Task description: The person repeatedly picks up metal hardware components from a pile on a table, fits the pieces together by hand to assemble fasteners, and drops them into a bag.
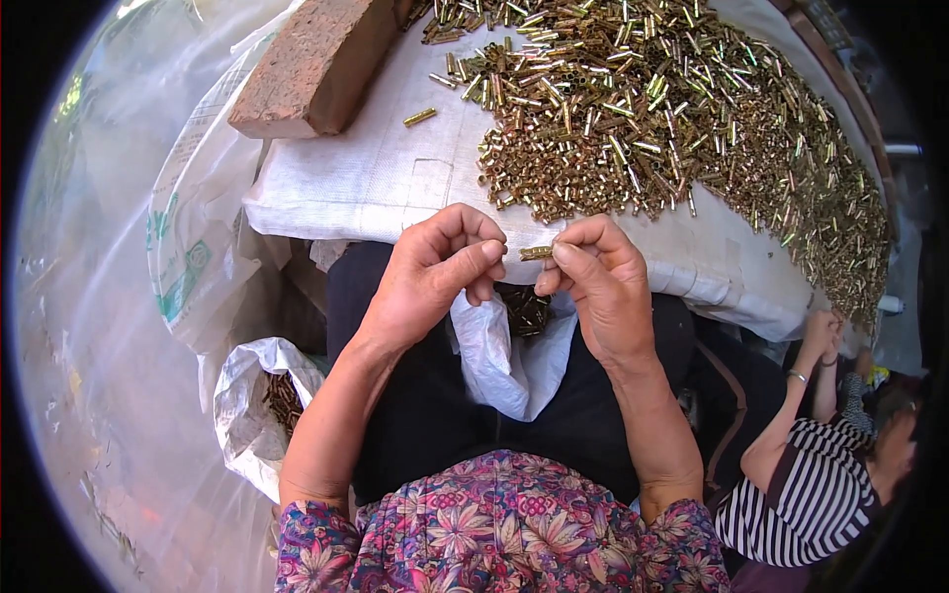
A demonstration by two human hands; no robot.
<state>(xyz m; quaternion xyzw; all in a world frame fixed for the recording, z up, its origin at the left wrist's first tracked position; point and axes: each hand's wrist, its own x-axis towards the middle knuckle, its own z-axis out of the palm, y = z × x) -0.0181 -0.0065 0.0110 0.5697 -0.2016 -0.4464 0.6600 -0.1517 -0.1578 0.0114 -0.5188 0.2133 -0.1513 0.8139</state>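
Above my lap, my right hand (605, 287) pinches a small brass-coloured metal tube (535, 253) between thumb and forefinger, one end pointing left. Close to that end, my left hand (425, 277) has its thumb and forefinger pressed together. Whatever it holds, if anything, is too small to make out. Just beyond both hands lies a large pile of similar brass-coloured tubes and short rings (593, 128) on a white woven sheet (356, 193). One loose tube (419, 117) rests apart from the pile. Between my legs a white bag (499, 371) holds dark metal pieces (524, 310).
A reddish brick (311, 74) sits on the sheet at the far left. Lower left, an open white sack (242, 420) contains brown pieces. Clear plastic sheeting (109, 296) spreads along the left. At the right, another person in a striped top (806, 494) reaches to the pile's edge.
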